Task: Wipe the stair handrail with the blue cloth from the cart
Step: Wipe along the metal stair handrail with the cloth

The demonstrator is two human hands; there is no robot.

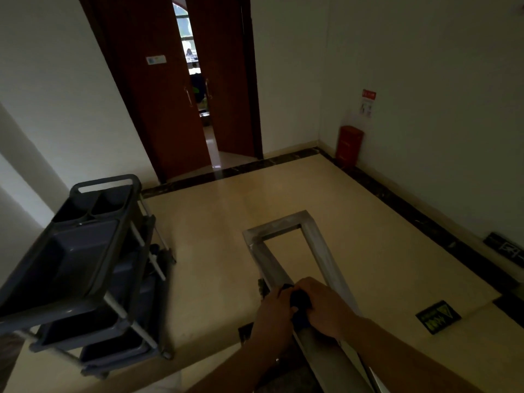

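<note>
Gripping with both hands, I have the blue cloth (300, 302) bunched on the stair handrail (276, 272) at about 6 o'clock in my view. My left hand (273, 313) curls around the rail's left side with its fingers closed on the cloth; my right hand (323, 304) presses over the top from the right, fingers folded down on the same bundle. Only a dark wad of the cloth shows between the two hands, and in this dim light it reads nearly black; the rest is hidden under my palms. The rail runs up toward 12 o'clock, turns at a squared loop and comes back on the right; its near end is cut off by the bottom edge, partly behind my forearms. A small band shows on my left forearm, too blurred to identify.

At 9 o'clock stands the grey cart (85, 265), its tiers of tubs dark; I cannot tell what sits in them. At 12 o'clock the brown double door (158, 89) stands ajar, with a bright sliver of room beyond. At 2 o'clock a red box (350, 144) sits in the corner below a wall notice (367, 103) I cannot read. At 4 o'clock a dark floor marker (438, 316) lies on the tiles.
</note>
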